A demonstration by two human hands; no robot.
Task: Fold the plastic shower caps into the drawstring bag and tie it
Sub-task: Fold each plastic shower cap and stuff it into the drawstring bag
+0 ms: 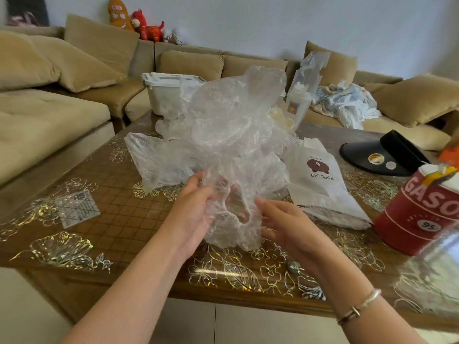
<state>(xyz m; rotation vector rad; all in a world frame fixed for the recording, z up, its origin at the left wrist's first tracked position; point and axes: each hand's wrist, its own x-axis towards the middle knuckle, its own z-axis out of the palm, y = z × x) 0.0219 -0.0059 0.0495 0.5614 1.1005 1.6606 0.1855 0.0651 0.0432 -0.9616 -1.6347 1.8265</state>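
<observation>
Head view, both hands over the near half of the table.

Left hand: fingers curled into the clear plastic of one shower cap, gripping its left side. The film covers part of the fingers, so the exact pinch is hard to read.

Right hand: fingers nearly straight, spread loosely, tips touching the cap's right edge. It is not clamped on anything.

The cap hangs between the two hands, just above the table, with its elastic rim showing as a puckered opening that faces the camera.

Behind it, a heap of crumpled clear caps stands on the table, rising well above the hands. The held cap's upper film runs into this heap; I cannot tell where one ends and the other begins.

The bag, white with a brown bear print and the word POPULAR, lies flat on the table just right of the heap and beyond the right hand. Whether it has a drawstring cannot be made out.

Other items: black visor at far right on the table; red tin marked GASO at the right edge; white lidded box behind the heap; a small clear ruled square at left. A tan sofa wraps around the table. There is a bracelet on the right wrist.
</observation>
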